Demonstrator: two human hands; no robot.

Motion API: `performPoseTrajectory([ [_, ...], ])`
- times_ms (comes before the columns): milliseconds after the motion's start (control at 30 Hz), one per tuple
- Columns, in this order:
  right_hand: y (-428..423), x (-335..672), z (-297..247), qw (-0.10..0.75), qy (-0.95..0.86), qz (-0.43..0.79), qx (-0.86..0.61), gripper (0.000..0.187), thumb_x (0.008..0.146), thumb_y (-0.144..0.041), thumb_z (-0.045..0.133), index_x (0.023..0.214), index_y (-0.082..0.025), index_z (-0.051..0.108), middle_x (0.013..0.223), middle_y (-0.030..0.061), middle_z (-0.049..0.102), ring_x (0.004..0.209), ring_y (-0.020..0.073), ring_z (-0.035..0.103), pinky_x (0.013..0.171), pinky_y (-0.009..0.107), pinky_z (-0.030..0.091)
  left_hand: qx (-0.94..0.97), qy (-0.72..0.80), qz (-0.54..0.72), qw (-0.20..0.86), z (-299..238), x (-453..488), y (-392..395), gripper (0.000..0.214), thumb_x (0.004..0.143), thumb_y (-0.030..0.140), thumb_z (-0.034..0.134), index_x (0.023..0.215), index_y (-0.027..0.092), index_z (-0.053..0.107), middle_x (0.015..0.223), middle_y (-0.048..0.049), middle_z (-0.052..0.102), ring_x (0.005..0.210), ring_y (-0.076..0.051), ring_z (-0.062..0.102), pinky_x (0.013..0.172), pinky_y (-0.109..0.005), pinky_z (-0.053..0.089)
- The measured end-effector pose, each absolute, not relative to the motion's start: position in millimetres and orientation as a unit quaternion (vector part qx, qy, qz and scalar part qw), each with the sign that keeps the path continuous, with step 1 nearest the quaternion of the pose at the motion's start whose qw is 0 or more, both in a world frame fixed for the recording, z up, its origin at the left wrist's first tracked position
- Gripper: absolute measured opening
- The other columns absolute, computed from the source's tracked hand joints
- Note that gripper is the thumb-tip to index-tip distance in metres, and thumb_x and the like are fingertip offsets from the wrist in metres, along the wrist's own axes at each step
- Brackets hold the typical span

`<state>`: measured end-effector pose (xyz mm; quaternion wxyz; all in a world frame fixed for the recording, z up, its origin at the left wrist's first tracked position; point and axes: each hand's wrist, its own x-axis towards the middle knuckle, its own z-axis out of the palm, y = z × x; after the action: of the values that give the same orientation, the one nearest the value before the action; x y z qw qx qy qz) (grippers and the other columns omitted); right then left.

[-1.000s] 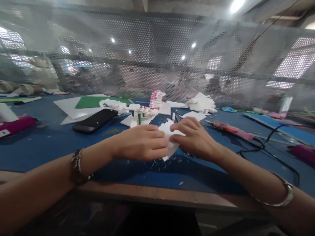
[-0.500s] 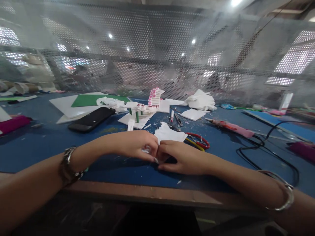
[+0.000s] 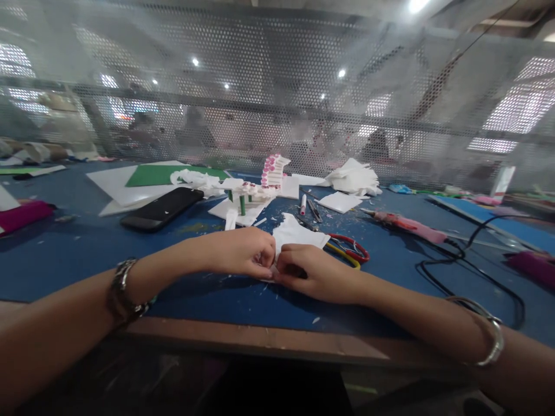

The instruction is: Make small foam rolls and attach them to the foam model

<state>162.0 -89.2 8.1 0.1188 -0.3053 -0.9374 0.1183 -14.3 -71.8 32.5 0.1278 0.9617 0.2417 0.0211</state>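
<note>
My left hand (image 3: pixel 247 252) and my right hand (image 3: pixel 318 271) meet at the middle of the blue work surface, fingertips pinched close together. Both are closed on a small white piece, mostly hidden by the fingers; it may be paper. Just beyond them lies a torn white sheet of paper (image 3: pixel 297 234), partly covered by my hands. Pliers with red and yellow handles (image 3: pixel 358 251) rest beside it, near my right hand. Behind stands a small white model (image 3: pixel 247 188) with green legs and a pink-and-white upright part (image 3: pixel 272 172).
A black phone (image 3: pixel 162 209) lies left, by white and green sheets (image 3: pixel 169 175). To the right is a pink glue gun or hot tool (image 3: pixel 410 225) with a black cord (image 3: pixel 470 271). Crumpled white tissue (image 3: pixel 354 176) and a white marker (image 3: pixel 303 204) lie behind. A perforated metal screen (image 3: pixel 277 75) closes the back.
Both hands have shifted slightly, with the fingertips now pressed closer together and a little higher. My right wrist has moved slightly left. Objects on the surface stay in place.
</note>
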Motion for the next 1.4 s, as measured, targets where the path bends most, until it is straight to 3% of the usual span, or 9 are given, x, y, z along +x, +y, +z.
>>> performPoseTrajectory([
  [267, -88.0, 158.9, 5.7, 0.128, -0.933, 0.122, -0.313, 0.012, 0.078, -0.021, 0.049, 0.076, -0.013, 0.057, 0.074, 0.0047, 0.057, 0.063, 0.0102, 0.047, 0.058, 0.021, 0.036, 0.962, 0.252, 0.031, 0.099, 32.3, -13.4, -78.8, 0.013, 0.072, 0.008, 0.054, 0.06, 0.012, 0.054, 0.067, -0.0004, 0.051, 0.063, -0.011, 0.049, 0.06, -0.019, 0.037],
  [367, -88.4, 160.3, 4.9, 0.14, -0.925, 0.114, -0.333, 0.007, 0.075, -0.02, 0.052, 0.072, -0.014, 0.053, 0.065, 0.0004, 0.053, 0.056, 0.0081, 0.042, 0.052, 0.019, 0.033, 0.957, 0.279, 0.05, 0.065, 28.2, -19.5, -82.9, 0.002, 0.073, 0.01, 0.052, 0.074, 0.011, 0.054, 0.078, -0.0035, 0.053, 0.066, -0.013, 0.051, 0.058, -0.02, 0.039],
  [500, -89.4, 165.4, 7.6, 0.144, -0.944, 0.103, -0.277, 0.004, 0.076, -0.016, 0.051, 0.074, -0.014, 0.054, 0.07, 0.0008, 0.053, 0.062, 0.0082, 0.045, 0.057, 0.019, 0.035, 0.967, 0.244, 0.06, 0.029, 19.6, -31.5, -85.3, 0.012, 0.077, 0.009, 0.046, 0.083, 0.014, 0.055, 0.097, -0.0063, 0.054, 0.077, -0.015, 0.054, 0.064, -0.022, 0.041],
  [700, -92.5, 167.4, 16.7, 0.108, -0.943, 0.136, -0.283, 0.012, 0.076, -0.022, 0.055, 0.082, -0.013, 0.061, 0.077, 0.0035, 0.056, 0.066, 0.0085, 0.051, 0.062, 0.019, 0.039, 0.974, 0.21, 0.078, 0.047, 14.9, -35.1, -80.8, 0.013, 0.081, 0.026, 0.05, 0.082, 0.015, 0.058, 0.087, -0.005, 0.059, 0.08, -0.016, 0.055, 0.07, -0.023, 0.042],
  [867, -93.7, 165.8, 17.1, 0.102, -0.945, 0.096, -0.294, 0.009, 0.074, -0.015, 0.053, 0.078, -0.013, 0.061, 0.074, 0.0036, 0.058, 0.066, 0.0098, 0.051, 0.062, 0.021, 0.039, 0.971, 0.217, 0.097, 0.032, 14.6, -32.1, -84.0, 0.01, 0.081, 0.018, 0.049, 0.078, 0.014, 0.058, 0.083, -0.005, 0.06, 0.075, -0.015, 0.055, 0.067, -0.023, 0.042],
  [1067, -94.7, 164.4, 14.0, 0.111, -0.943, 0.082, -0.303, 0.017, 0.076, -0.03, 0.055, 0.078, -0.013, 0.06, 0.071, 0.0033, 0.056, 0.065, 0.0105, 0.049, 0.059, 0.022, 0.038, 0.973, 0.203, 0.106, 0.031, 12.7, -33.6, -83.1, 0.012, 0.082, 0.016, 0.048, 0.077, 0.014, 0.058, 0.082, -0.0053, 0.06, 0.076, -0.015, 0.055, 0.068, -0.023, 0.042],
  [1400, -101.8, 155.1, 14.3, 0.058, -0.944, 0.021, -0.325, 0.018, 0.08, -0.018, 0.043, 0.08, -0.012, 0.059, 0.078, 0.0079, 0.058, 0.069, 0.0141, 0.051, 0.061, 0.025, 0.038, 0.968, 0.214, 0.106, 0.082, 13.8, -33.6, -81.0, 0.007, 0.08, 0.016, 0.052, 0.078, 0.014, 0.058, 0.082, -0.0048, 0.059, 0.079, -0.015, 0.054, 0.071, -0.023, 0.042],
])
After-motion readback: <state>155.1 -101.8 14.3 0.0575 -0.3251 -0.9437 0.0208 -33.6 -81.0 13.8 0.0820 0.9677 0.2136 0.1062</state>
